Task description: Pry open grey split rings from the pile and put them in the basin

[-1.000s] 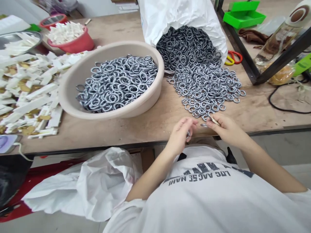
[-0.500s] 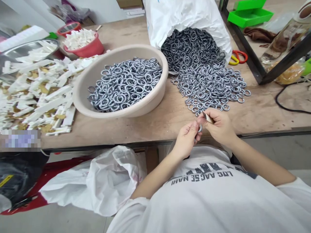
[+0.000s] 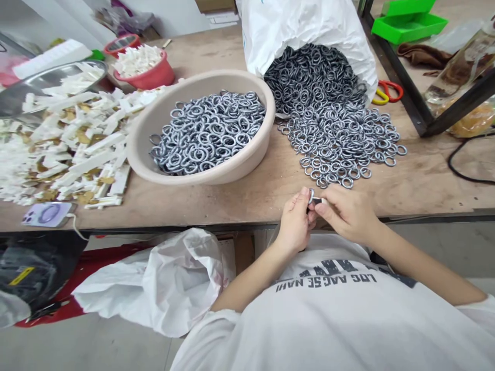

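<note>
Grey ring [image 3: 311, 195], one of many, stands up on its edge at the tips of the left hand [image 3: 296, 219]. The thumb and fingers of that hand are pinched together on it, maybe to keep it from slipping while leaving one side bare. The right hand [image 3: 348, 214] is curled around a small tool [image 3: 317, 201] with a dark tip. It grips close to the tip, which is likely easier to steer. The tip points at the ring, but I cannot tell if they touch.

Just past both hands, a pile of rings [image 3: 342, 139] is spread on the table [image 3: 193, 205], perhaps so single ones are easy to pick. Farther past the hands, a big white bag [image 3: 305, 26] lies on its side, its mouth facing them, so rings can slide out.

Away to the left of the left hand sits a wide bowl [image 3: 253, 162] with more rings inside. Its high sides stop them rolling off. Farther left, past the bowl, white strips [image 3: 93, 154] lie in a messy heap, well apart from the pile.
</note>
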A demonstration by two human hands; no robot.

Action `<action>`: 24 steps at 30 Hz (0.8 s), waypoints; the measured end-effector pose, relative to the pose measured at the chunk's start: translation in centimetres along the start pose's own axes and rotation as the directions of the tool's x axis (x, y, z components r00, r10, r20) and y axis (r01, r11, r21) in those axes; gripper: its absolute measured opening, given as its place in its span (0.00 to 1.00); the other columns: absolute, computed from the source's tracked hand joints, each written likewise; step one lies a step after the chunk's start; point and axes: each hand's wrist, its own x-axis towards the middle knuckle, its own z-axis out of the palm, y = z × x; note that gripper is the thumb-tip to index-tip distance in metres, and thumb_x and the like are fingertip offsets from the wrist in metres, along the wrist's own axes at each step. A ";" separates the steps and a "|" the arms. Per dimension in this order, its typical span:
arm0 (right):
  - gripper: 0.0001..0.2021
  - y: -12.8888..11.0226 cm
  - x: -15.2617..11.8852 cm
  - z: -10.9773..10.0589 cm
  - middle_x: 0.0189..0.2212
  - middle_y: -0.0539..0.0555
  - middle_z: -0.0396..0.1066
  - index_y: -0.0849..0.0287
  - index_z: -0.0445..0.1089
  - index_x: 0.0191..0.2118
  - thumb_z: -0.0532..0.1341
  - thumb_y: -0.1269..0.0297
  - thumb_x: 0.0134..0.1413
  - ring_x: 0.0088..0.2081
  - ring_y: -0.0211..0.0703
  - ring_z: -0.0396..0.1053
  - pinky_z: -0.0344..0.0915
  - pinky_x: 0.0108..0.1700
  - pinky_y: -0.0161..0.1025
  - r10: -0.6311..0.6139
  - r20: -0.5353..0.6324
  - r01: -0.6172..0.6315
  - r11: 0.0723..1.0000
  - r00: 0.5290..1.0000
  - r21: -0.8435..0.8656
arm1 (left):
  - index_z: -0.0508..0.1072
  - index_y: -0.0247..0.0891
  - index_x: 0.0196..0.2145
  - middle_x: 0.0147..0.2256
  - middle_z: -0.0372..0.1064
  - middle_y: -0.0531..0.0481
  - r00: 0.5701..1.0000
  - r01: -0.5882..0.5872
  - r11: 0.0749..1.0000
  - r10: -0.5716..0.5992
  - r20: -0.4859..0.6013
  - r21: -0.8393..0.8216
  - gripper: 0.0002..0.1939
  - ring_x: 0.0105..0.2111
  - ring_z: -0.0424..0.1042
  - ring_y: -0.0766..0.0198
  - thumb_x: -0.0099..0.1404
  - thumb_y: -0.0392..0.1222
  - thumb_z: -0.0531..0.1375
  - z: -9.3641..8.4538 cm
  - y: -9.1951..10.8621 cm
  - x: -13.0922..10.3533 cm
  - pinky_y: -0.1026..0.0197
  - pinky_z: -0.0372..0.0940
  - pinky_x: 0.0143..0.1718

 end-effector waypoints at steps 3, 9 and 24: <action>0.16 -0.4 -0.4 0.3 0.32 0.54 0.66 0.61 0.65 0.35 0.53 0.54 0.70 0.31 0.38 0.59 0.49 0.33 0.40 -0.036 0.013 0.037 0.988 0.999 -0.151 | 0.57 0.36 0.30 0.17 0.48 0.58 1.000 -0.011 1.000 0.011 -0.009 -0.011 0.28 0.15 0.45 0.76 0.60 0.63 0.64 0.0 -0.3 0.1 0.73 0.43 0.14; 0.18 -0.5 -0.5 0.8 0.32 0.53 0.66 0.62 0.63 0.32 0.51 0.54 0.71 0.31 0.38 0.60 0.49 0.33 0.40 -0.002 0.062 0.006 0.998 0.998 -0.063 | 0.55 0.36 0.28 0.17 0.47 0.58 0.999 -0.011 1.000 0.012 0.037 -0.019 0.29 0.15 0.45 0.77 0.59 0.63 0.65 -0.2 -0.3 0.2 0.74 0.45 0.15; 0.16 3.6 3.5 1.2 0.42 0.57 0.70 0.60 0.70 0.41 0.62 0.51 0.62 0.37 0.49 0.68 0.40 0.30 0.42 0.332 0.026 -0.249 0.757 0.943 -0.605 | 0.71 0.34 0.45 0.25 0.63 0.52 0.999 -0.025 1.000 0.025 0.045 -0.006 0.22 0.19 0.60 0.72 0.62 0.54 0.65 -3.7 1.9 0.4 0.71 0.61 0.17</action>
